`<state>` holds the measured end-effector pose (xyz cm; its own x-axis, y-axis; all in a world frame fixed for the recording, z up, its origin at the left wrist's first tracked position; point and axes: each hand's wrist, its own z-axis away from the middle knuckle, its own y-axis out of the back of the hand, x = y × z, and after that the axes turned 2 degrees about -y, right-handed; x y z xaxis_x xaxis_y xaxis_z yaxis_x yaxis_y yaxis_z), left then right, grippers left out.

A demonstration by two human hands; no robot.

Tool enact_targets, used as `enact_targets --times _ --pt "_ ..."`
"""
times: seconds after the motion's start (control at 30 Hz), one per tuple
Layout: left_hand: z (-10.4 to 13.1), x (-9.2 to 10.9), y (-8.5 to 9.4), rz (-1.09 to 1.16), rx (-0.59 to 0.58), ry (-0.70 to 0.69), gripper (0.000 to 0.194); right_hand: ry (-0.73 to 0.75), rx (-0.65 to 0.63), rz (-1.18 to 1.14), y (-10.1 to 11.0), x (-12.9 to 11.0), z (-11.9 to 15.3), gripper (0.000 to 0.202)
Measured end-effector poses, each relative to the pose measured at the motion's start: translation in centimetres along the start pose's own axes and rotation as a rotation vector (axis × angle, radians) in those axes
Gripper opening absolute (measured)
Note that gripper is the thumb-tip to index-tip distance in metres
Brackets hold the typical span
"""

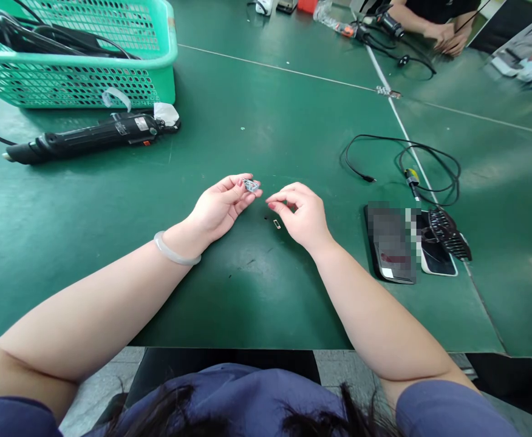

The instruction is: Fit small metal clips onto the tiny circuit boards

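Steadily support the grey part (251, 186) your left hand (217, 207) pinches; fingers of your right hand (306, 217) bunch, grip unclear; avoid brushing the tiny frame (279, 227).

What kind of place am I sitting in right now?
Likely a workshop or factory workroom: a black, cylindrical corded hand tool lies on the wide green tabletop, near a mint-green perforated plastic basket, and your left hand holds a small silvery part.
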<state>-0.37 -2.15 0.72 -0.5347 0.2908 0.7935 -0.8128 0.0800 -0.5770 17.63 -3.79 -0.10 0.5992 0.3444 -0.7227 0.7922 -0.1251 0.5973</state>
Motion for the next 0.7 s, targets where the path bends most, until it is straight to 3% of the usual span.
enact_targets --times 0.1,0.3,0.37,0.53,0.7 --pt "-0.1 -0.1 0.0 -0.013 0.056 -0.073 0.01 -0.046 -0.168 0.134 -0.2 0.4 0.0 0.009" --pt "0.2 -0.2 -0.4 -0.166 0.037 -0.08 0.016 -0.046 -0.248 0.259 -0.4 0.3 0.0 0.006" --pt "0.2 -0.2 -0.5 -0.214 0.033 -0.068 0.014 -0.006 -0.196 0.227 -0.3 0.2 0.0 0.012" --pt "0.0 -0.5 -0.4 -0.275 -0.023 -0.068 0.015 0.072 0.108 0.024 -0.1 -0.7 0.3 0.017" --pt "0.0 -0.6 -0.1 -0.29 -0.1 -0.07 0.031 0.118 0.165 -0.027 -0.2 -1.2 0.6 0.017"
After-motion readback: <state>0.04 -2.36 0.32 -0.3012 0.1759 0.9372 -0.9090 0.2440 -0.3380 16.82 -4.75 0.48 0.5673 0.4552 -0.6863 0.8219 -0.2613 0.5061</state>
